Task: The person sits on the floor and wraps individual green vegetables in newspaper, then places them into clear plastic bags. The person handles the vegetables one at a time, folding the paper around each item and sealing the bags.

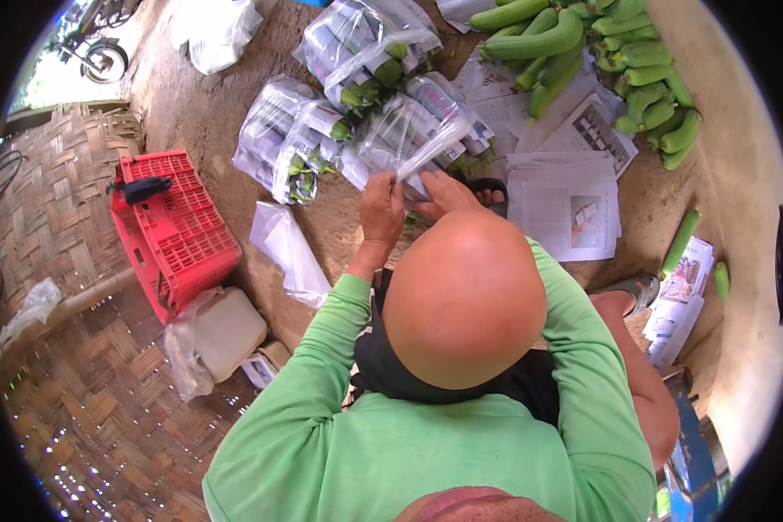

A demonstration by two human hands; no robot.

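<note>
A clear plastic bag (422,150) packed with newspaper-wrapped green vegetables lies on the ground before me. My left hand (381,209) pinches the gathered plastic at the bag's near end, fingers closed. My right hand (448,193) grips the same end from the right, its wrist hidden from view. Left of it sits a similar filled bag (285,139), and another filled bag (370,56) rests just beyond. Green stem ends stick out of the newspaper wraps inside the bags.
Long green gourds (539,39) are heaped at the far right, near newspaper sheets (565,204). On the left, a red plastic crate (178,226) stands by woven bamboo matting (104,374). A flat plastic bag (289,252) lies left of my hands. A wall (744,174) borders the right.
</note>
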